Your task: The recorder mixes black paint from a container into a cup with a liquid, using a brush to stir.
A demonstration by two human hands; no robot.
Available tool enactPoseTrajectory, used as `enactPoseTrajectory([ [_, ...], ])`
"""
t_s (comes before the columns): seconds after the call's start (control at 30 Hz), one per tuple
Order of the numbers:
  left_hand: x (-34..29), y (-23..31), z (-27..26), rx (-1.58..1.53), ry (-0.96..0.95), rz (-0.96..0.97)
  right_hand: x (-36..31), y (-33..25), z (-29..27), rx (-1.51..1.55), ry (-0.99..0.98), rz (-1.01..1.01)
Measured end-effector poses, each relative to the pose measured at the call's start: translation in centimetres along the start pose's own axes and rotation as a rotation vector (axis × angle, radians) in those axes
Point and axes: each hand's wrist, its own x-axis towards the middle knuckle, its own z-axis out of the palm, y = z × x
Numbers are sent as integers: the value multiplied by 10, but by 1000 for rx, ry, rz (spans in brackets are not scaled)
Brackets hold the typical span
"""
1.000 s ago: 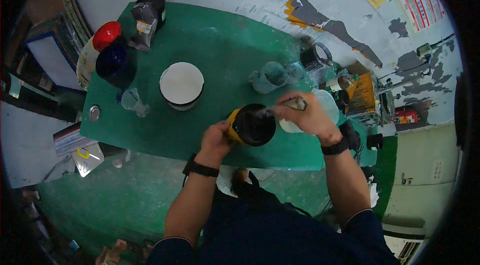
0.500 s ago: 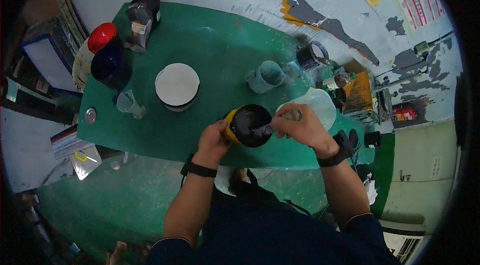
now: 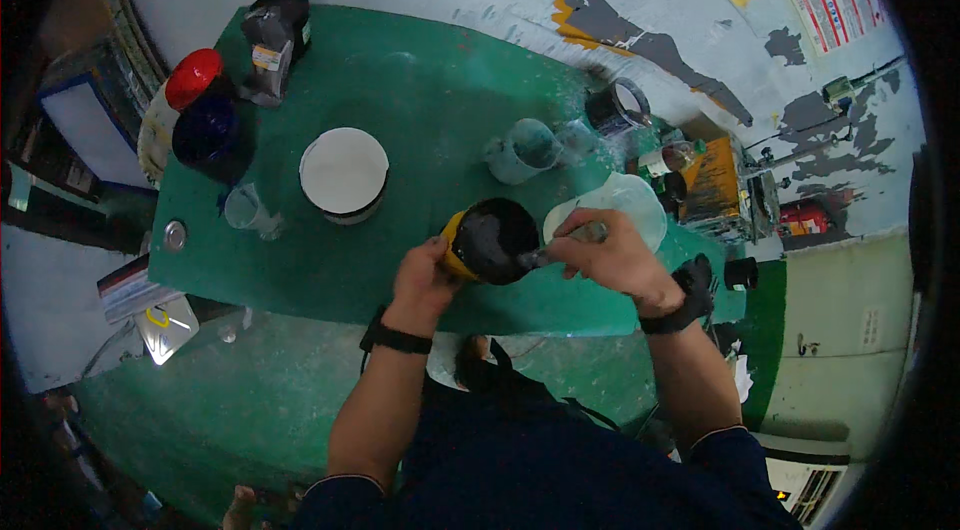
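My left hand is closed around the left side of a round tub, which has a yellow outside and dark paste inside. The tub is tilted, with its mouth facing up toward me, over the front part of the green table. In my right hand is a flat metal spatula, gripped by its handle. Its blade reaches into the tub at the lower right of the mouth, and its tip is hard to make out against the dark paste. A translucent plastic bowl stands just behind my right hand.
On the green table stand a white-topped tub, a clear cup, a plastic pitcher and a dark can. A dark blue bucket, a red bucket and a grey bag sit at left.
The spatula blade has moved from across the paste toward the tub's lower right edge. My hands keep hold of the tub and spatula. The whole view has shifted slightly.
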Motion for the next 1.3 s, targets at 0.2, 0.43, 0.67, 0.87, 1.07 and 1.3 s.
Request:
enactPoseTrajectory([
  [0.2, -4, 2, 5, 41, 4, -10, 22, 1, 6, 176, 113, -115],
  [0.43, 7, 1, -11, 27, 15, -3, 15, 9, -17, -382, 28, -419],
  [0.67, 13, -7, -11, 34, 34, 30, 1, -5, 12, 69, 12, 10],
  [0.87, 12, -3, -14, -45, -42, -29, 34, 7, -5, 54, 48, -383],
  [1.07, 13, -1, -14, -23, -14, -36, 7, 20, -28, -173, 8, -262],
  [1.3, 2, 3, -2, 45, 41, -44, 20, 14, 3, 151, -9, -110],
])
